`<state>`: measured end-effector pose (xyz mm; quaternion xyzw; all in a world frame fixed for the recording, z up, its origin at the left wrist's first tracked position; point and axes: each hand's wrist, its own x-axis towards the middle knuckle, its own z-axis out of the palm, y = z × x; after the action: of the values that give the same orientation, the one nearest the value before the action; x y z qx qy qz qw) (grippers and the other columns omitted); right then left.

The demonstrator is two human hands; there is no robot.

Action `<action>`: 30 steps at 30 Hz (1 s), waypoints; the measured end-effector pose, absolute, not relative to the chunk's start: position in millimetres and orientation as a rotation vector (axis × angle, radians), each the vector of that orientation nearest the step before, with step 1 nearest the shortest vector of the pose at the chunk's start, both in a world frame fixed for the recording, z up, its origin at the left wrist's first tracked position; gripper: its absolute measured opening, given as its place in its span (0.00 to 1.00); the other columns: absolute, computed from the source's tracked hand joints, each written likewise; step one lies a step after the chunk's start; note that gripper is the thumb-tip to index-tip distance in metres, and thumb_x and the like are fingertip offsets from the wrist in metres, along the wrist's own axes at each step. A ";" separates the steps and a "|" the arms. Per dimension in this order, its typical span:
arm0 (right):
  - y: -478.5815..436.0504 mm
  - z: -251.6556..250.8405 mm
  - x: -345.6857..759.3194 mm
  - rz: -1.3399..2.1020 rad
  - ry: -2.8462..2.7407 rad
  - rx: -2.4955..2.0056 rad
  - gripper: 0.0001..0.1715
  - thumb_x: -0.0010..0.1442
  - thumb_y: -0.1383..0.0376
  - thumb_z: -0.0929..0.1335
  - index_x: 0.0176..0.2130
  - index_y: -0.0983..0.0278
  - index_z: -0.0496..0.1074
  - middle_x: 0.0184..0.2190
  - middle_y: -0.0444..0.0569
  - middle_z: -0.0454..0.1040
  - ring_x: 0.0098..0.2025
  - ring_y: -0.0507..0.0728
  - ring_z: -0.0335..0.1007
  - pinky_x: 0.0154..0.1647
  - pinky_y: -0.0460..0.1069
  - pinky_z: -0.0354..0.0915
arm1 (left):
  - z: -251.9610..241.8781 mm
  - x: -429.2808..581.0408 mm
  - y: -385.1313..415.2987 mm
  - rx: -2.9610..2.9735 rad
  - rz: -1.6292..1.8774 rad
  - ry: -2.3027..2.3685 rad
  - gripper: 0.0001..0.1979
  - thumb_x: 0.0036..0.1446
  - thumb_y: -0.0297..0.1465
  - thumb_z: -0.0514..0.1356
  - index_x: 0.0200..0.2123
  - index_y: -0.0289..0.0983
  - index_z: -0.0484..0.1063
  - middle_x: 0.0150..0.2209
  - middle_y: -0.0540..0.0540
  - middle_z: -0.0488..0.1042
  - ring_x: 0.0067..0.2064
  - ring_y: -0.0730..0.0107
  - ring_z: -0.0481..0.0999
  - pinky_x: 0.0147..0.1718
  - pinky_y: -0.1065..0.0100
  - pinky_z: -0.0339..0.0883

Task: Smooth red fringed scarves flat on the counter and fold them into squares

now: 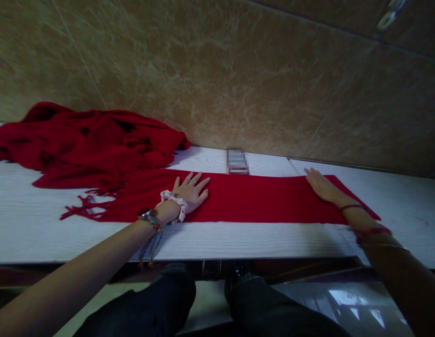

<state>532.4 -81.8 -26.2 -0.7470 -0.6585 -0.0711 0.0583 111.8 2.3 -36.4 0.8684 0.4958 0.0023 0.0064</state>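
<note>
A red scarf (252, 199) lies in a long flat strip across the white wood-grain surface, its fringe spread at the left end. My left hand (192, 191) rests palm down on the strip, fingers spread, left of its middle. Toward the right end, my right hand (321, 185) lies on the cloth near its far edge, fingers stretched out and close together. Nothing is gripped by either hand. Behind the fringed end, a heap of crumpled red cloth (98, 135) sits against the wall; whether it joins the strip I cannot tell.
The white bench (256, 241) runs along a brown marbled wall (221, 75). A small blurred label-like patch (237, 161) lies behind the scarf, near the wall. My legs (161, 299) stand close to the bench's front edge.
</note>
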 end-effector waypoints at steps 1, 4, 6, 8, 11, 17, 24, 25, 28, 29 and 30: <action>-81.8 -25.3 517.3 -0.219 -2.041 -2.214 0.32 0.63 0.57 0.49 0.59 0.73 0.54 0.60 0.64 0.49 0.62 0.64 0.41 0.58 0.59 0.48 | -34.4 117.6 -0.8 2.725 0.005 1.572 0.24 0.61 0.38 0.42 0.59 0.40 0.53 0.62 0.41 0.47 0.62 0.48 0.45 0.52 0.41 0.44; -83.6 -26.2 466.3 -0.190 -2.306 -1.969 0.30 0.63 0.57 0.51 0.60 0.66 0.53 0.62 0.56 0.49 0.62 0.60 0.41 0.59 0.59 0.46 | -29.7 151.5 -14.3 2.854 0.120 1.480 0.24 0.61 0.39 0.43 0.57 0.36 0.58 0.61 0.38 0.50 0.62 0.50 0.45 0.54 0.43 0.42; -84.7 -29.3 442.1 -0.175 -2.408 -1.914 0.30 0.63 0.57 0.51 0.60 0.66 0.53 0.61 0.56 0.50 0.62 0.60 0.41 0.59 0.60 0.46 | -30.7 182.5 -22.8 2.943 0.227 1.215 0.26 0.61 0.42 0.43 0.59 0.36 0.55 0.61 0.39 0.49 0.62 0.55 0.46 0.56 0.48 0.44; -84.5 -33.6 436.5 -0.140 -2.453 -1.951 0.30 0.63 0.57 0.50 0.60 0.67 0.53 0.61 0.56 0.50 0.62 0.61 0.41 0.58 0.61 0.47 | -35.7 210.4 -27.7 2.972 0.250 0.999 0.27 0.61 0.43 0.43 0.59 0.37 0.54 0.62 0.41 0.47 0.62 0.57 0.45 0.56 0.51 0.45; -82.5 -39.7 465.0 -0.104 -2.392 -2.092 0.30 0.63 0.57 0.50 0.60 0.65 0.51 0.61 0.56 0.51 0.62 0.61 0.43 0.57 0.62 0.48 | -45.9 231.8 -27.5 2.931 0.199 0.933 0.26 0.61 0.44 0.43 0.59 0.40 0.54 0.62 0.44 0.48 0.62 0.56 0.45 0.56 0.50 0.44; -85.3 -39.7 569.5 -0.105 -2.022 -2.462 0.29 0.62 0.59 0.49 0.60 0.62 0.52 0.61 0.52 0.51 0.62 0.59 0.44 0.57 0.60 0.50 | -48.4 225.8 -25.2 2.888 0.205 1.038 0.25 0.59 0.44 0.45 0.59 0.44 0.54 0.62 0.46 0.48 0.62 0.50 0.45 0.56 0.50 0.44; -90.6 -25.0 605.2 -0.163 -1.772 -2.649 0.32 0.61 0.59 0.48 0.59 0.72 0.53 0.59 0.64 0.52 0.60 0.67 0.47 0.53 0.67 0.52 | -44.4 227.2 -26.7 2.900 0.187 1.038 0.25 0.59 0.44 0.44 0.59 0.44 0.54 0.62 0.46 0.49 0.61 0.51 0.46 0.56 0.50 0.45; -91.4 -23.8 596.2 -0.179 -1.786 -2.630 0.32 0.61 0.59 0.48 0.59 0.71 0.52 0.60 0.62 0.50 0.61 0.65 0.45 0.55 0.65 0.50 | -45.4 227.4 -26.3 2.900 0.194 1.041 0.25 0.59 0.44 0.44 0.59 0.44 0.54 0.62 0.46 0.49 0.62 0.51 0.46 0.56 0.50 0.45; -96.5 -27.1 551.2 -0.194 -2.032 -2.381 0.31 0.62 0.57 0.48 0.60 0.66 0.51 0.63 0.55 0.46 0.63 0.60 0.39 0.59 0.59 0.47 | -48.5 227.8 -25.0 2.904 0.211 1.038 0.26 0.59 0.44 0.44 0.59 0.44 0.54 0.62 0.46 0.49 0.62 0.52 0.46 0.56 0.50 0.45; -99.1 -30.3 534.5 -0.178 -2.158 -2.237 0.31 0.62 0.56 0.48 0.60 0.64 0.51 0.63 0.53 0.46 0.63 0.60 0.39 0.59 0.59 0.47 | -49.1 227.9 -24.8 2.906 0.213 1.034 0.26 0.59 0.45 0.44 0.59 0.44 0.54 0.62 0.46 0.49 0.62 0.51 0.47 0.56 0.50 0.45; -101.9 -33.9 519.8 -0.147 -2.263 -2.141 0.30 0.62 0.55 0.48 0.61 0.60 0.50 0.63 0.50 0.47 0.63 0.59 0.40 0.58 0.60 0.47 | -49.4 228.1 -24.7 2.905 0.213 1.033 0.26 0.59 0.45 0.44 0.59 0.44 0.55 0.62 0.46 0.49 0.62 0.51 0.47 0.56 0.50 0.45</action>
<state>519.8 -101.9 -33.9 -0.6865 -0.7255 -0.0470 0.0115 228.1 -24.7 -49.4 0.9397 0.3341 0.0690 0.0254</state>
